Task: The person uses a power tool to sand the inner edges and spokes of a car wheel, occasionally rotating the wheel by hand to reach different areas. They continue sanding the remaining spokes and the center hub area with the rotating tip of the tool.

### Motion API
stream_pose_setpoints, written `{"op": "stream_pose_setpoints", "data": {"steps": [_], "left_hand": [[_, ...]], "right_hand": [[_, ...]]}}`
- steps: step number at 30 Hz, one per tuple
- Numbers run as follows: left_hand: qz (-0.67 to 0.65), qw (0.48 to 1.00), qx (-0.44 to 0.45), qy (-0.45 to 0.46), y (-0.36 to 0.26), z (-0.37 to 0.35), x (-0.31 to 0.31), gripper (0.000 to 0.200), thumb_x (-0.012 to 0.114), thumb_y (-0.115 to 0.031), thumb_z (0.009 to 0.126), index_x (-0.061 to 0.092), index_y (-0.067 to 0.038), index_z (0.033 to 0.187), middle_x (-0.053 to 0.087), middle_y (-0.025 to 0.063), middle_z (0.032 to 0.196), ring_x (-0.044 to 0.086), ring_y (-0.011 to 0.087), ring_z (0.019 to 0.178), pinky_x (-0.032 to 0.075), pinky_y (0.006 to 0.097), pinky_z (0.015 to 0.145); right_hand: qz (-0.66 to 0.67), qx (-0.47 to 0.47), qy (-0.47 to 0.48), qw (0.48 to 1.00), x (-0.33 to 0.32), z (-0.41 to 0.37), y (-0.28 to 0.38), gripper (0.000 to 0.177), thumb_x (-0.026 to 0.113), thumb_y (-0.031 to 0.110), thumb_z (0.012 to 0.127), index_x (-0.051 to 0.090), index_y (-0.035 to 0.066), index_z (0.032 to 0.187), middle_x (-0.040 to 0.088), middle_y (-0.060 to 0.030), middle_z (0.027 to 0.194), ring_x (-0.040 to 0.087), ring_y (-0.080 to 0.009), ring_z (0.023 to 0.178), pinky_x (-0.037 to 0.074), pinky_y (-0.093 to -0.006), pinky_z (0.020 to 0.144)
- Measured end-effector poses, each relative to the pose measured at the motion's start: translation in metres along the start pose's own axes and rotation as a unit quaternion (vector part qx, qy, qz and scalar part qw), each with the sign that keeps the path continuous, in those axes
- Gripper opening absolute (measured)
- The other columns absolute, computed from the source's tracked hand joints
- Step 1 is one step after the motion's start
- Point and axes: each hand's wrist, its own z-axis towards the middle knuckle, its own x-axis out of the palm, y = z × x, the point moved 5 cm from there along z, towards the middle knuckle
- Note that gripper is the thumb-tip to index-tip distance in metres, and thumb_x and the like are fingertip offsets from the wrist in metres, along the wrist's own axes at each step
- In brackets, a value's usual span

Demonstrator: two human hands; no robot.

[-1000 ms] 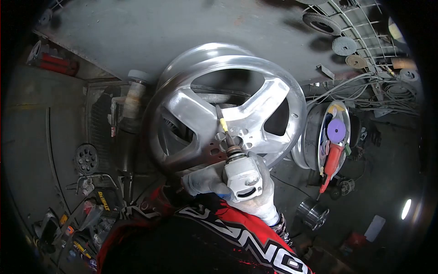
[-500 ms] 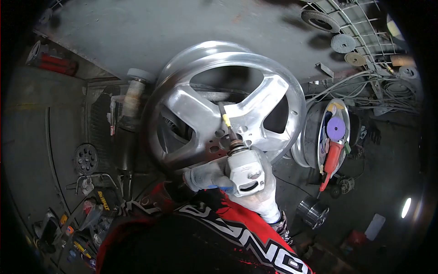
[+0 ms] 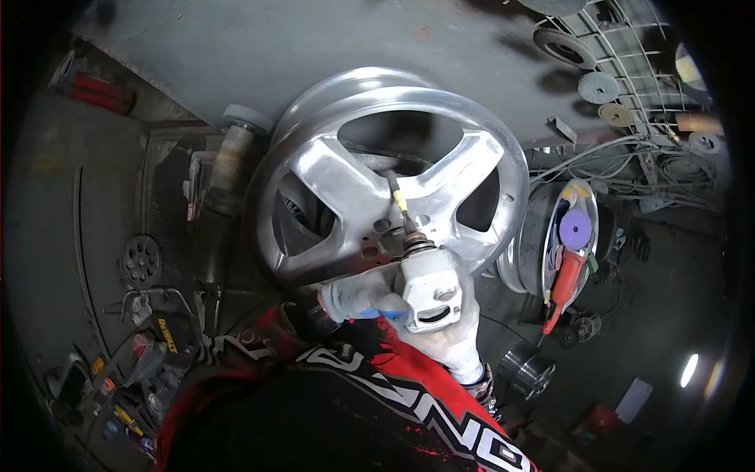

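A white-bodied die grinder (image 3: 431,285) is between my gloved hands, its narrow tip (image 3: 398,193) with a yellow band pointing away from me. My left hand (image 3: 363,299), in a grey-white glove with a blue patch, is closed against the tool's left side. From the right and below, my right hand (image 3: 450,337) wraps round the body. Beyond the tool stands a bare silver alloy wheel rim (image 3: 472,161) with broad spokes, facing me. The tip lies over the wheel's middle, by a spoke edge; whether it touches cannot be made out.
To the right, a second wheel rim (image 3: 521,256) bears a red power tool (image 3: 562,287) and a purple disc (image 3: 575,229). Abrasive wheels (image 3: 565,49) hang on a wire rack (image 3: 641,67). A tool bag (image 3: 169,334) and assorted tools lie at lower left.
The view has shifted slightly. The grinder and both hands sit a little further right and its tip has moved slightly along the spoke edge. Both hands keep their hold.
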Motion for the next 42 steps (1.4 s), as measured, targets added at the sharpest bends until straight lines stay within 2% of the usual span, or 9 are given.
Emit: {"op": "stream_pose_setpoints", "data": {"steps": [6, 10, 12, 16, 22, 27, 36, 38, 42], "left_hand": [[-0.041, 0.998, -0.032, -0.027, 0.006, 0.011, -0.002, 0.080, 0.077, -0.030, 0.081, 0.038, -0.004, 0.146, 0.055, 0.0081, 0.134, 0.052, 0.0161, 0.123, 0.042, 0.0334, 0.104], [-0.024, 0.999, 0.000, -0.025, -0.010, -0.001, 0.004, 0.078, 0.078, -0.029, 0.079, 0.042, -0.005, 0.144, 0.055, 0.0067, 0.134, 0.052, 0.0156, 0.121, 0.041, 0.0331, 0.104], [0.073, 0.996, -0.035, -0.045, -0.014, -0.005, 0.003, 0.077, 0.080, -0.029, 0.078, 0.045, -0.005, 0.142, 0.055, 0.0056, 0.135, 0.052, 0.0152, 0.121, 0.040, 0.0326, 0.105], [0.058, 0.997, -0.020, -0.046, -0.015, 0.002, 0.007, 0.073, 0.078, -0.029, 0.080, 0.046, -0.005, 0.141, 0.056, 0.0064, 0.132, 0.053, 0.0154, 0.119, 0.041, 0.0321, 0.104], [-0.036, 0.998, -0.043, -0.022, -0.001, 0.027, 0.007, 0.074, 0.077, -0.030, 0.082, 0.042, -0.003, 0.142, 0.057, 0.0085, 0.130, 0.053, 0.0163, 0.121, 0.042, 0.0325, 0.104], [-0.004, 0.997, -0.064, -0.034, -0.006, 0.012, 0.004, 0.071, 0.075, -0.029, 0.083, 0.043, -0.003, 0.141, 0.057, 0.0078, 0.130, 0.054, 0.0163, 0.119, 0.043, 0.0330, 0.103], [-0.067, 0.997, -0.022, -0.017, 0.001, 0.016, 0.002, 0.075, 0.075, -0.030, 0.082, 0.040, -0.002, 0.142, 0.057, 0.0085, 0.129, 0.056, 0.0158, 0.117, 0.045, 0.0316, 0.102], [-0.100, 0.995, -0.019, -0.007, 0.003, 0.020, 0.002, 0.077, 0.076, -0.031, 0.082, 0.039, -0.002, 0.142, 0.057, 0.0084, 0.129, 0.056, 0.0160, 0.118, 0.045, 0.0321, 0.102], [-0.068, 0.997, -0.006, -0.031, -0.005, 0.007, 0.002, 0.084, 0.079, -0.037, 0.079, 0.039, -0.003, 0.145, 0.056, 0.0080, 0.132, 0.055, 0.0157, 0.119, 0.044, 0.0323, 0.102]], "right_hand": [[-0.068, 0.010, -0.024, 0.997, -0.008, 0.005, 0.008, 0.089, 0.088, 0.019, 0.063, 0.043, -0.001, 0.137, 0.067, -0.0165, 0.114, 0.070, -0.0264, 0.098, 0.057, -0.0364, 0.083], [0.003, 0.035, 0.011, 0.999, -0.001, 0.002, -0.003, 0.091, 0.088, 0.019, 0.063, 0.041, -0.003, 0.138, 0.067, -0.0176, 0.113, 0.070, -0.0270, 0.098, 0.057, -0.0365, 0.083], [0.002, 0.020, 0.036, 0.999, 0.003, 0.004, -0.003, 0.094, 0.091, 0.021, 0.061, 0.040, -0.001, 0.137, 0.066, -0.0127, 0.111, 0.067, -0.0231, 0.098, 0.055, -0.0358, 0.086], [-0.024, 0.015, 0.023, 0.999, -0.003, 0.002, -0.005, 0.093, 0.088, 0.018, 0.064, 0.039, -0.005, 0.139, 0.066, -0.0207, 0.114, 0.070, -0.0298, 0.099, 0.057, -0.0367, 0.084], [-0.092, 0.029, -0.015, 0.995, -0.021, 0.002, -0.006, 0.094, 0.088, 0.019, 0.063, 0.039, -0.001, 0.140, 0.065, -0.0188, 0.116, 0.068, -0.0289, 0.103, 0.056, -0.0377, 0.086], [-0.044, 0.014, -0.018, 0.999, -0.012, 0.002, -0.008, 0.096, 0.089, 0.019, 0.061, 0.038, 0.000, 0.141, 0.065, -0.0184, 0.117, 0.068, -0.0290, 0.104, 0.056, -0.0377, 0.087], [-0.036, 0.045, -0.015, 0.998, -0.012, 0.004, 0.000, 0.092, 0.089, 0.020, 0.063, 0.041, -0.001, 0.139, 0.066, -0.0176, 0.114, 0.068, -0.0283, 0.103, 0.056, -0.0371, 0.087], [-0.119, 0.015, -0.033, 0.992, -0.013, 0.011, 0.014, 0.087, 0.088, 0.021, 0.063, 0.044, 0.001, 0.135, 0.066, -0.0161, 0.112, 0.068, -0.0270, 0.100, 0.056, -0.0366, 0.085], [-0.062, 0.043, -0.014, 0.997, -0.003, 0.010, 0.013, 0.084, 0.088, 0.022, 0.063, 0.046, 0.003, 0.134, 0.066, -0.0147, 0.111, 0.068, -0.0265, 0.098, 0.056, -0.0364, 0.084]]}}
